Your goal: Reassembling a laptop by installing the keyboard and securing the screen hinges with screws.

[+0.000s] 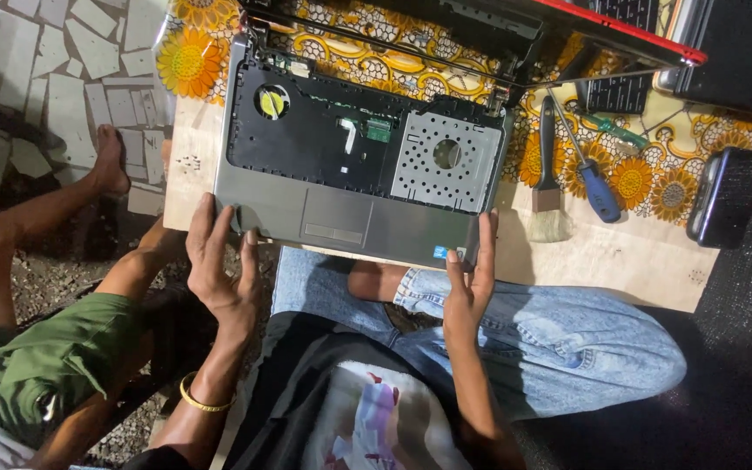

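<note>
A grey laptop base [341, 213] with its keyboard removed lies on a low wooden board [620, 261]; bare black frame, a fan and a perforated metal plate show inside. My left hand [222, 265] grips the base's front left corner, fingers spread over the palm rest. My right hand [472, 278] holds the front right corner, fingers up along the edge. The hinged lid [480, 35] lies open at the far side.
A paint brush [548, 187] and a blue-handled screwdriver [598, 187] lie right of the laptop. A dark phone [724, 196] sits at the right edge on the flowered cloth [189, 57]. Another person in green shorts [45, 357] sits at my left, foot [113, 161] near the board.
</note>
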